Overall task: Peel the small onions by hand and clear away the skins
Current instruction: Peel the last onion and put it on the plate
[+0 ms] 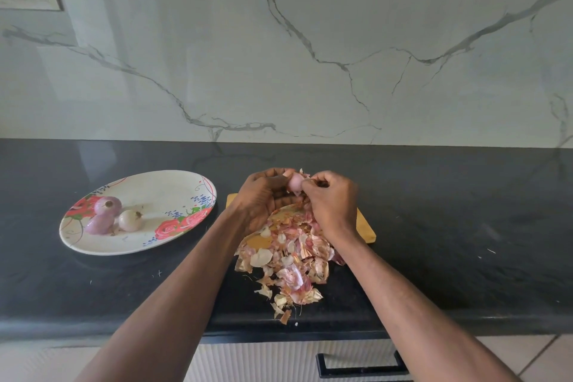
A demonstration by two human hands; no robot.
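pale pink, half-bared onion (295,181) pinched between left hand (263,195) and right hand (333,198) fingers.

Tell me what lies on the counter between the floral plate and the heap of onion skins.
In the head view, only bare black counter separates the plate from the skins; the left forearm passes above that stretch.

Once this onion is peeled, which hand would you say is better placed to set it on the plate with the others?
Left, probably. The left hand already cradles the onion, and the plate lies on its side. The right hand is only pinching skin.
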